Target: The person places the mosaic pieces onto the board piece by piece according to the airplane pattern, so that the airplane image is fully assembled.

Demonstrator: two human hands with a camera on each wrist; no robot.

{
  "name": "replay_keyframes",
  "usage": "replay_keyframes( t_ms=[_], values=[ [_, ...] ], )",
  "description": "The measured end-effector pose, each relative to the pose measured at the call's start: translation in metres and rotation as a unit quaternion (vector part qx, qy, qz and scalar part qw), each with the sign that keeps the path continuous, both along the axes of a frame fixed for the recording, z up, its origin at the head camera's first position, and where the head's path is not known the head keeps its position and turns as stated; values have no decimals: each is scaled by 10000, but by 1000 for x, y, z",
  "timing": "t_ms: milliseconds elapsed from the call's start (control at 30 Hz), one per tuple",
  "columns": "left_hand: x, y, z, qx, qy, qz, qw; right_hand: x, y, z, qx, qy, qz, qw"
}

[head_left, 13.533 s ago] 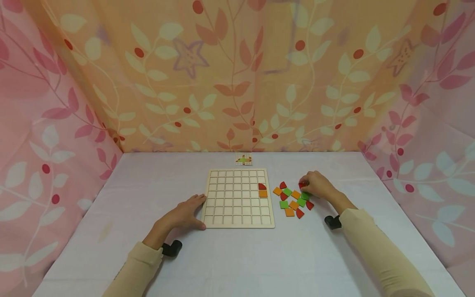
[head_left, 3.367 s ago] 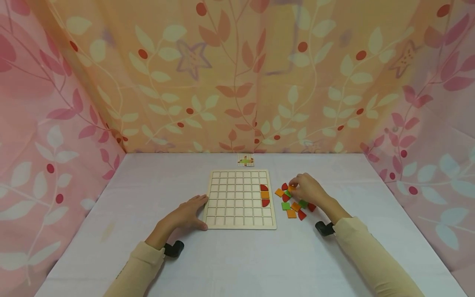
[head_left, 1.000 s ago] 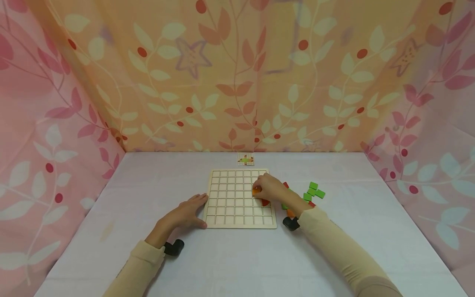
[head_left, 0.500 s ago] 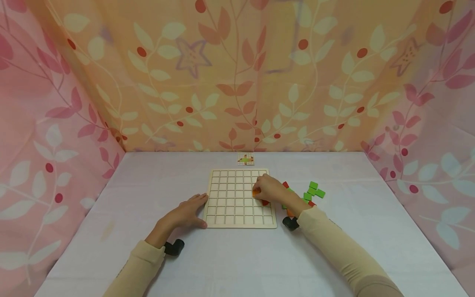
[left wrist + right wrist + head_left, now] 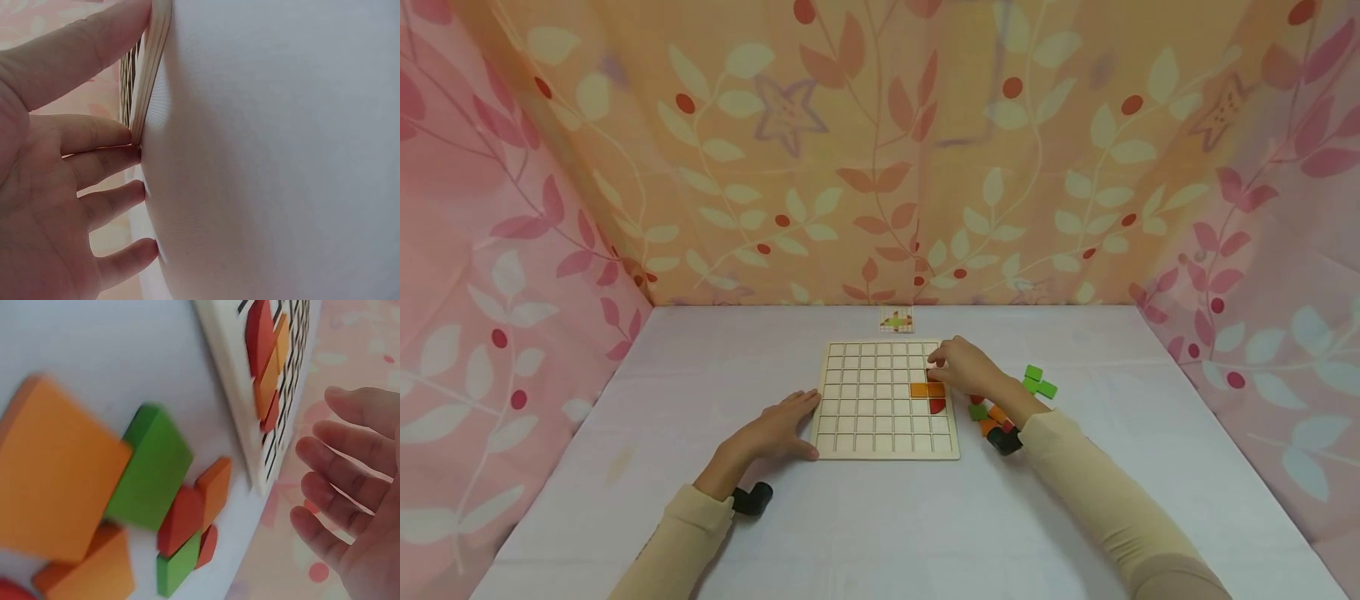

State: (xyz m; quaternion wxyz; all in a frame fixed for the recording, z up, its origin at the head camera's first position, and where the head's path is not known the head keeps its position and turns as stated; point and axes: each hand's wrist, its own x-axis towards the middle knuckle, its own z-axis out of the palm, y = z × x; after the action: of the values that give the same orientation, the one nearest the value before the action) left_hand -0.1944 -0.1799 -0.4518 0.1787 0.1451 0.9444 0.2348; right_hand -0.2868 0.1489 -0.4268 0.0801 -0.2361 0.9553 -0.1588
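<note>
My left hand (image 5: 775,429) rests at the left edge of a pale wooden grid board (image 5: 865,417). In the left wrist view its thumb (image 5: 81,53) and fingertips touch the board's side, fingers fairly straight. Over the board's right edge hovers my right hand (image 5: 966,367), fingers loosely bent, holding nothing. In the grid lie two orange square tiles (image 5: 919,390) side by side. A red quarter-round tile (image 5: 937,406) sits below the right one. A second red tile (image 5: 270,412) lies above it, partly hidden by my hand in the head view.
Right of the board lie loose tiles, among them a green square (image 5: 977,412), orange squares (image 5: 56,469) and red pieces (image 5: 181,519), partly covered by my right arm. Several green squares (image 5: 1033,373) lie farther right. A small pattern card (image 5: 897,320) lies behind the board.
My right hand has taken an orange tile from the pile, set it left of the other orange one, let go and drawn back to the right. The left hand stays.
</note>
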Motion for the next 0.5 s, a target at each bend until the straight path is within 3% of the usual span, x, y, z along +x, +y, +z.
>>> replay_keyframes(
  t_ms=[500],
  values=[
    [0, 1, -1, 20, 39, 9, 10000, 0, 30, -14, 220, -109, -392, 9989]
  ],
)
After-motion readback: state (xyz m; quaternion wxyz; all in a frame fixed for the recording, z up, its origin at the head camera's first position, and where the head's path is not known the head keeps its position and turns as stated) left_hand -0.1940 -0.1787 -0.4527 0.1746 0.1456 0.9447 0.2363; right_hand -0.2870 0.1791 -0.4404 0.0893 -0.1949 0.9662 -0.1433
